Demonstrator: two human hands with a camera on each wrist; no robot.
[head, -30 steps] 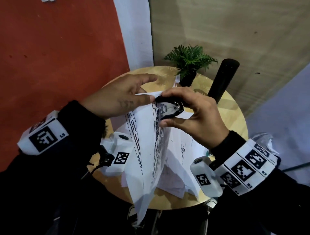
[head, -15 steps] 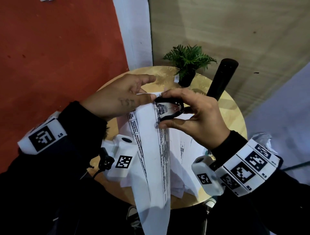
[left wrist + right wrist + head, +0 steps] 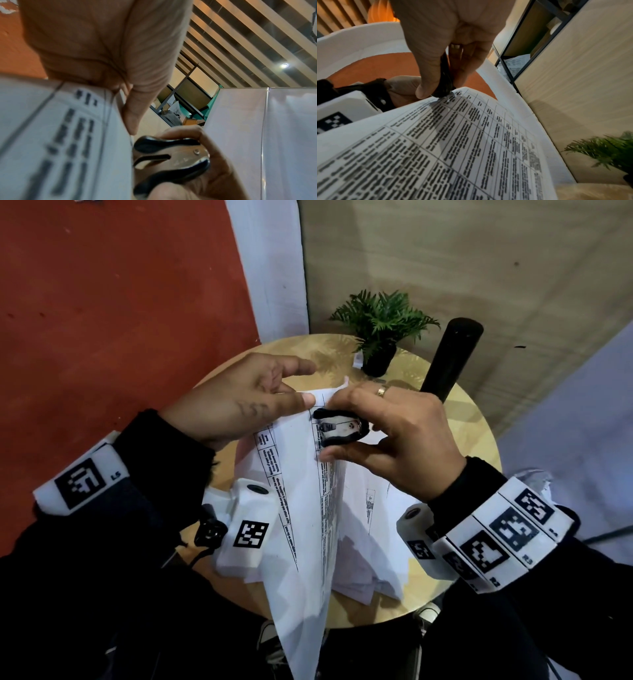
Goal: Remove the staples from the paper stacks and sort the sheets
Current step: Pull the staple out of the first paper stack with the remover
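While the left hand (image 3: 239, 402) pinches the top corner of the stapled paper stack (image 3: 301, 508), the right hand (image 3: 394, 436) grips a black staple remover (image 3: 339, 428) against that corner. Beyond the hands stand a potted plant (image 3: 382, 328) and black cylinder (image 3: 450, 359). Loose sheets (image 3: 370, 549) lie beneath, near the round table (image 3: 476, 446) edge.

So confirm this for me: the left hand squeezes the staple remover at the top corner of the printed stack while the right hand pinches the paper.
The hands are swapped. In the head view the right hand squeezes the staple remover at the top corner of the printed stack, while the left hand pinches the paper.
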